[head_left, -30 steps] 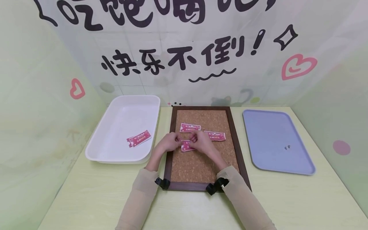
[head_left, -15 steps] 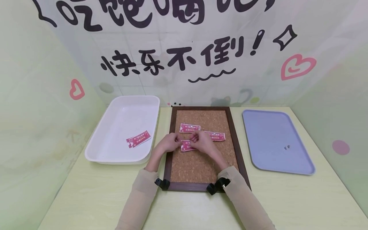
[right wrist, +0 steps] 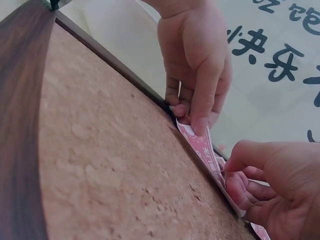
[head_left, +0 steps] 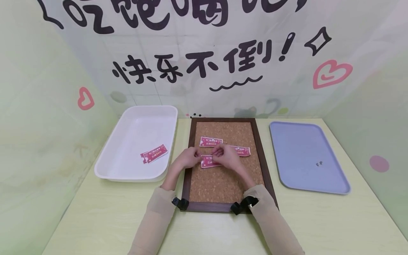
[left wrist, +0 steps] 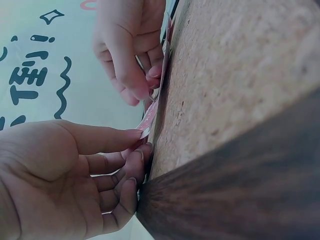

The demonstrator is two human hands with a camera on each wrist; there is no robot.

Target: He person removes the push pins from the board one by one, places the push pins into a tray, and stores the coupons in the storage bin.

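Note:
In the head view, a pink-and-white paper coupon [head_left: 208, 162] lies on the brown-framed corkboard [head_left: 207, 187]. My left hand [head_left: 190, 157] pinches its left end between thumb and fingers, clearly seen in the left wrist view on the coupon's tip [left wrist: 145, 132]. Over the coupon's right part, my right hand [head_left: 227, 156] has its thumb and fingertips together on a small pushpin [left wrist: 152, 98], mostly hidden by the fingers. Two more coupons lie on the cork: one above [head_left: 211, 141] and one to the right [head_left: 243, 151], each with a small silvery spot.
On the left stands a white tub [head_left: 137, 131] with another coupon [head_left: 154, 153] inside. The blue tray [head_left: 301, 152] on the right carries a couple of small silvery pins [head_left: 319, 163]. A printed cloth wall [head_left: 178, 99] rises behind the board.
My right hand has shifted slightly right along the coupon, uncovering more of its print and covering more of the right-hand coupon. The left hand has stayed at the left end.

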